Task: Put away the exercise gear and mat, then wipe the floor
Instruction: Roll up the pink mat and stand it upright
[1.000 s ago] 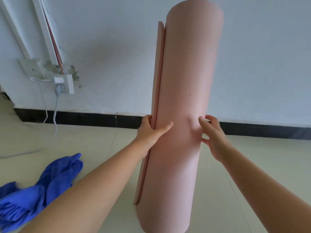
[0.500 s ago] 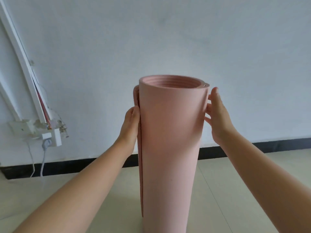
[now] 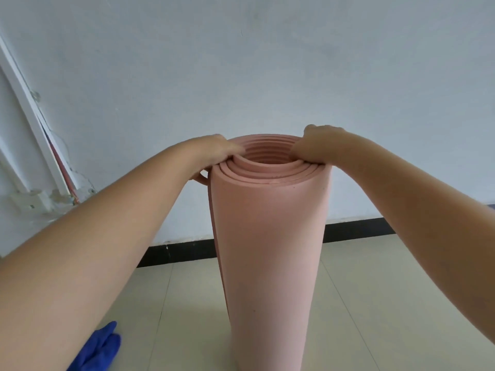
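A pink exercise mat (image 3: pixel 267 250), rolled into a thick tube, stands upright on the tiled floor in front of me, and its spiral of layers shows at the open top. My left hand (image 3: pixel 214 151) lies over the top left rim with its fingers curled onto the layers. On the top right rim, my right hand (image 3: pixel 318 148) is bunched with curled fingers gripping the edge. The loose outer edge of the mat runs down the left side of the roll.
A blue cloth (image 3: pixel 99 349) lies on the floor at the lower left. A white wall with a black baseboard (image 3: pixel 182 253) stands close behind the mat. White conduit and a wall socket (image 3: pixel 34 202) are at the left.
Both hands have moved up from the sides of the roll onto its top rim. The view has dropped, so the mat's open top and the blue cloth show.
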A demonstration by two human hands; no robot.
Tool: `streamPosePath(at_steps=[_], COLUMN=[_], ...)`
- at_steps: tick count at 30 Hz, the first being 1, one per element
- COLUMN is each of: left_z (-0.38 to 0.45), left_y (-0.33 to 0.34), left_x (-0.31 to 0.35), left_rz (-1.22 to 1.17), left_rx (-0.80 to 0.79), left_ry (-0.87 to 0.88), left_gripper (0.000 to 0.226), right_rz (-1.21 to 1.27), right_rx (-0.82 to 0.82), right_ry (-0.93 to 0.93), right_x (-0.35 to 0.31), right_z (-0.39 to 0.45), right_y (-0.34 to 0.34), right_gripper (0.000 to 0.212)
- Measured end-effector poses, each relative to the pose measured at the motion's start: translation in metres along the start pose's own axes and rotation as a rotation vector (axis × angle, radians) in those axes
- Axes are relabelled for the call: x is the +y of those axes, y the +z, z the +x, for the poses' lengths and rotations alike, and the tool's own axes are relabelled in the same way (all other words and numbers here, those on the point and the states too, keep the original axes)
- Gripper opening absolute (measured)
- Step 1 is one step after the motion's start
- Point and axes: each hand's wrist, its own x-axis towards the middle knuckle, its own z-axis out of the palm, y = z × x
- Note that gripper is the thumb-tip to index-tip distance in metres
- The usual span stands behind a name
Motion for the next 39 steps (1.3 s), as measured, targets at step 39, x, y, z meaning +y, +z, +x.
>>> streamPosePath(at_steps=[39], left_z=[-0.163], left_y=[0.228], left_x=[0.827], left_rz=[0.761], left_rx=[-0.250], left_ry=[0.938], left_gripper=[0.032], right_rz=[-0.177], right_rx=[0.308], right_ry=[0.694], right_x=[0.507], right_z=[-0.211], right_y=[-0.629], right_gripper=[0.037])
